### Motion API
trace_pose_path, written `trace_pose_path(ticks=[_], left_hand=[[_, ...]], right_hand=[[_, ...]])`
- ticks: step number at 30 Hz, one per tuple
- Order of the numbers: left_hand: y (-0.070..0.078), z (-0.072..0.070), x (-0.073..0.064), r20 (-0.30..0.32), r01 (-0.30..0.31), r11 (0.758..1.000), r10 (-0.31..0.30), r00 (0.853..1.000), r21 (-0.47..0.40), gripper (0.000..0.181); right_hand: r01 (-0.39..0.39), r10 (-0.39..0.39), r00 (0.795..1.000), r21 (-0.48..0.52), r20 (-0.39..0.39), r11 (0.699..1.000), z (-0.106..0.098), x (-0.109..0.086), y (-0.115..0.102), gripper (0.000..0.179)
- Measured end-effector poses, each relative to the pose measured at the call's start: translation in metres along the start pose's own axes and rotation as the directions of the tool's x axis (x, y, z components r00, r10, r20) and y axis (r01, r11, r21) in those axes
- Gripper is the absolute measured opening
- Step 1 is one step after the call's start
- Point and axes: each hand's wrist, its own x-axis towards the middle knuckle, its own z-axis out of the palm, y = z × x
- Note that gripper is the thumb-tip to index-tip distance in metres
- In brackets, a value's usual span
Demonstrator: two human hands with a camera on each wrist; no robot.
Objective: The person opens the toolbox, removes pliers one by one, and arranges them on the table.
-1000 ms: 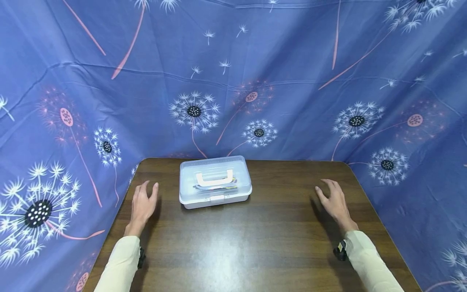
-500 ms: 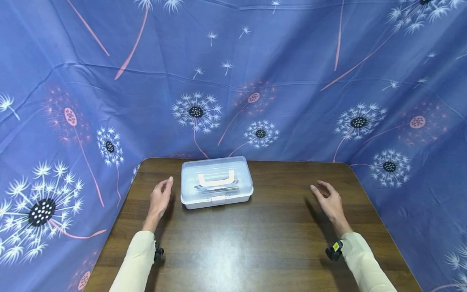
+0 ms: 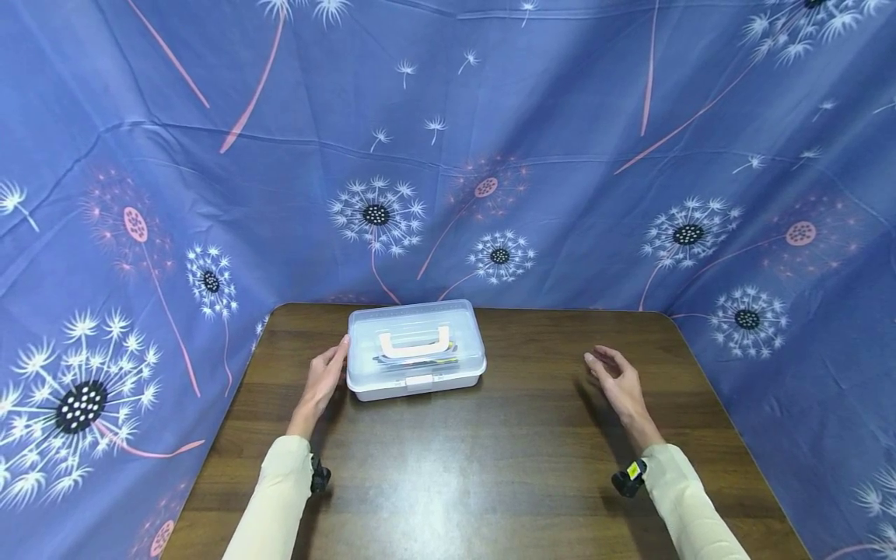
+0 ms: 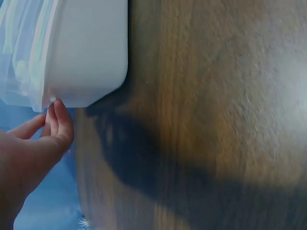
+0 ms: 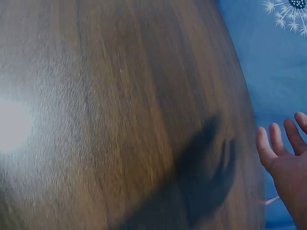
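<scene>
A white plastic box (image 3: 378,393) with a clear lid and a white carry handle (image 3: 414,350) stands shut toward the back left of the table. Through the lid show some thin coloured items that blur together. My left hand (image 3: 324,381) is at the box's left side, its fingertips right at the lid's rim. Seen from the left wrist, the fingers (image 4: 61,122) are fairly straight and reach up to the edge of the box (image 4: 91,48). My right hand (image 3: 619,386) hovers over the right half of the table with relaxed, spread fingers, holding nothing; the right wrist view shows its fingers (image 5: 276,139) apart.
The brown wooden table (image 3: 518,451) has rounded back corners. A blue curtain with dandelion prints (image 3: 448,155) hangs right behind it and along both sides. Each wrist wears a small black camera, such as the right one (image 3: 628,478).
My left hand has moved right from the table's left side to the box's left edge, its fingers drawing closer together. My right hand has drifted slightly left. The box stays put.
</scene>
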Motion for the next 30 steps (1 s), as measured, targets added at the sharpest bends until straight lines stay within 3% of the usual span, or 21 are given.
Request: trace_pose_path(ticks=[4,9,16,30], left_hand=[[0.001,0.003,0.002,-0.002,0.018,0.999,-0.018,1.0,-0.049,0.078],[0.002,0.006,0.002,0.016,0.035,0.99,-0.034,0.999,-0.134,0.074],[0.007,0.024,0.003,0.079,0.034,0.99,-0.023,0.997,-0.135,0.069],[0.02,0.054,0.005,0.085,-0.013,0.986,0.027,0.996,-0.163,0.057]], right_hand=[[-0.028,0.021,0.998,0.117,0.058,0.993,0.008,0.003,-0.002,0.062],[-0.069,0.052,0.994,0.187,0.094,0.98,0.016,0.005,-0.005,0.064],[-0.099,0.071,0.989,0.216,0.133,0.971,0.031,0.004,-0.013,0.066],[-0.145,0.095,0.971,0.221,0.222,0.964,0.067,0.008,-0.03,0.067]])
